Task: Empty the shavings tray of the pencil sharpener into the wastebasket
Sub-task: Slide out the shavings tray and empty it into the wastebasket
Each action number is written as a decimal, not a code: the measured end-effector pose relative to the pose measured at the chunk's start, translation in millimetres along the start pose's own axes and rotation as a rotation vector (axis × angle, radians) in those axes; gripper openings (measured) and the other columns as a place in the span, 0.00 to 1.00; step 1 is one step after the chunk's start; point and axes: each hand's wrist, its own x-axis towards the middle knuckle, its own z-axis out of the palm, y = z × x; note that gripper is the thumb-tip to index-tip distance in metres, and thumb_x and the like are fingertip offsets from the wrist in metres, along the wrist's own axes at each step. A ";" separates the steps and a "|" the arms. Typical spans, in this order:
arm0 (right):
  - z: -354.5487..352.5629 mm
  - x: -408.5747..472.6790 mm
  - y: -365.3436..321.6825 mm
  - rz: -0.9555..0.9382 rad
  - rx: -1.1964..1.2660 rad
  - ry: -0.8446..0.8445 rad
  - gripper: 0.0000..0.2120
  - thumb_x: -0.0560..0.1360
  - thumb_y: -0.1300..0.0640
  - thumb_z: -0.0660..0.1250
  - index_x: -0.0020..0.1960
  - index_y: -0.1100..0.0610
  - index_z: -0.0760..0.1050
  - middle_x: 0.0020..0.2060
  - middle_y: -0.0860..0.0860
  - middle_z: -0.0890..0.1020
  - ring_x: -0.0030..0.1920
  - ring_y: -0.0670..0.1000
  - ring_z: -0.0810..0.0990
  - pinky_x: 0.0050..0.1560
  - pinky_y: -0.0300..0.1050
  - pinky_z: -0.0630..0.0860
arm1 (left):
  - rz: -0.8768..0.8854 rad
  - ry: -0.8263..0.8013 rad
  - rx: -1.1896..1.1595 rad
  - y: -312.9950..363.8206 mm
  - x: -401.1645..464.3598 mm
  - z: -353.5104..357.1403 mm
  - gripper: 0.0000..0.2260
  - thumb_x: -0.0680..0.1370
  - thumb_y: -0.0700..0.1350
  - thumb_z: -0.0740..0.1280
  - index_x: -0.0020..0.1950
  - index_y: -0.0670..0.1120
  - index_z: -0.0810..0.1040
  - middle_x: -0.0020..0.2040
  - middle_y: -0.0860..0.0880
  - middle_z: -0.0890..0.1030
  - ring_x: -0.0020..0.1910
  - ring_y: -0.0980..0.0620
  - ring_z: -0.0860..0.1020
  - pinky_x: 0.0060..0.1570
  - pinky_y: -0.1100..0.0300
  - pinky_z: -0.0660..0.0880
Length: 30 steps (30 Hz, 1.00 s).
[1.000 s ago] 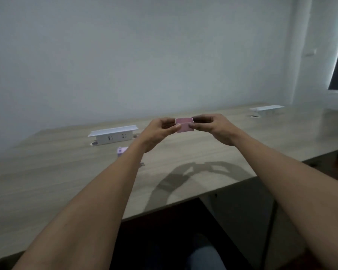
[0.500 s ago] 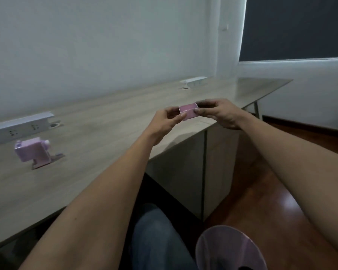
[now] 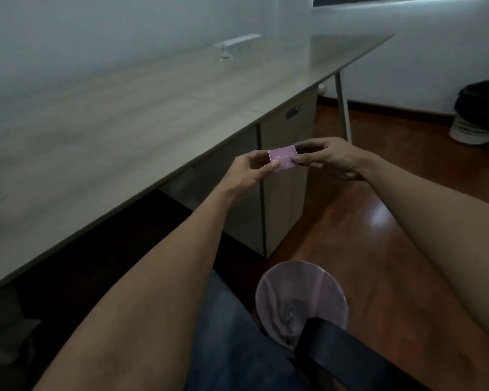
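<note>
Single head-worn wide-angle view, aimed forward and down along both forearms. Left hand (image 3: pixel 244 172) and right hand (image 3: pixel 329 159) near frame centre, close to lens; desk (image 3: pixel 124 122) left of hands, wastebasket (image 3: pixel 301 300) below them.

The shavings tray (image 3: pixel 283 159) looks like smooth pink plastic with a matt face. The surface (image 3: pixel 130 119) shows pale wood grain with a dull sheen, while the floor (image 3: pixel 378 221) is glossy reddish wood catching light.
</note>
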 end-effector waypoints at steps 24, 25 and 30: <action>-0.2 -57.2 236.5 0.766 0.140 0.004 0.23 0.73 0.60 0.76 0.62 0.73 0.78 0.58 0.67 0.83 0.59 0.59 0.85 0.59 0.45 0.81 | -0.696 -0.144 -0.248 -198.3 -73.0 119.3 0.19 0.83 0.46 0.66 0.61 0.29 0.79 0.54 0.34 0.83 0.50 0.46 0.82 0.52 0.61 0.82; 0.6 -59.0 238.7 0.815 0.166 0.000 0.25 0.73 0.59 0.76 0.64 0.73 0.77 0.59 0.66 0.83 0.61 0.60 0.84 0.59 0.46 0.81 | -0.735 -0.140 -0.282 -198.2 -73.1 121.8 0.18 0.83 0.46 0.65 0.58 0.29 0.80 0.49 0.36 0.82 0.46 0.47 0.82 0.45 0.65 0.83; 1.9 -62.1 242.3 0.964 0.270 0.029 0.27 0.69 0.56 0.78 0.63 0.67 0.76 0.61 0.63 0.81 0.53 0.58 0.86 0.48 0.47 0.86 | -0.909 -0.077 -0.429 -195.1 -70.9 125.4 0.16 0.79 0.46 0.71 0.53 0.31 0.80 0.54 0.38 0.80 0.42 0.44 0.83 0.39 0.60 0.85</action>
